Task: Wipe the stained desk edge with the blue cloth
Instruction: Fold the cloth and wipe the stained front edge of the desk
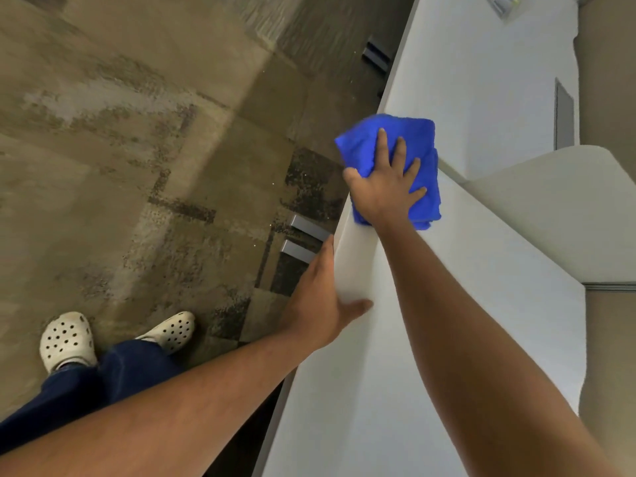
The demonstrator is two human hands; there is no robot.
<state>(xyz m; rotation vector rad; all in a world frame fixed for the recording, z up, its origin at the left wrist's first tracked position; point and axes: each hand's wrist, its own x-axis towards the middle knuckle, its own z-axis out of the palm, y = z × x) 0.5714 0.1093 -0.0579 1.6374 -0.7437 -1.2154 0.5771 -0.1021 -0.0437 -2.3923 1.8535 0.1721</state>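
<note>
A folded blue cloth (413,146) lies over the left edge of the white desk (395,339), partly hanging past it. My right hand (385,187) presses flat on top of the cloth, fingers spread and thumb hooked over the cloth's left side. Closer to me, my left hand (320,297) grips the same desk edge, thumb on the top surface and fingers running along the side face. No stain shows on the visible edge; the part under the cloth is hidden.
A cream partition panel (550,215) rises from the desk at right. Metal drawer handles (303,239) stick out below the desk edge. Patterned brown carpet (137,132) covers the floor at left, where my feet in white clogs (69,339) stand.
</note>
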